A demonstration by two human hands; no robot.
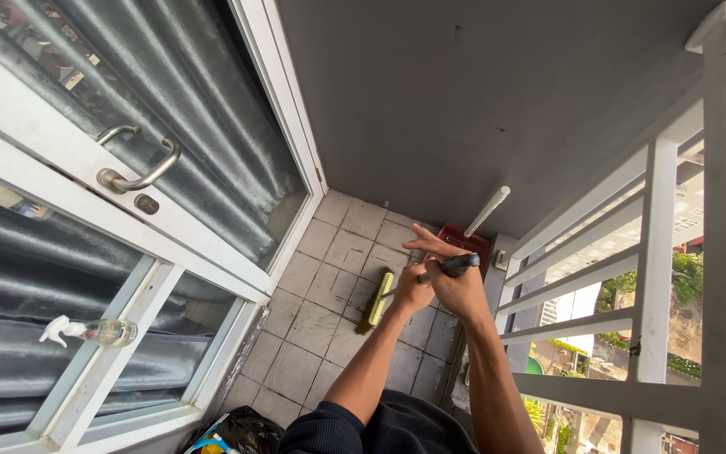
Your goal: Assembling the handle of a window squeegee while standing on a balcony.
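Both my hands grip the handle of a broom over a tiled balcony floor (329, 286). My left hand (412, 291) holds the stick lower down, close to the yellow-green broom head (375, 303), which rests on the tiles. My right hand (455, 277) is closed around the dark grip end (459, 265) of the handle, with fingers partly spread. Behind my hands a red dustpan (467, 240) with a white handle (487, 210) leans in the corner against the grey wall.
A white-framed glass door (140, 214) with a metal handle (138, 175) runs along the left. A spray bottle (90, 331) lies on its frame. A white railing (657, 277) bounds the right side. A black bag (245, 430) sits at the bottom.
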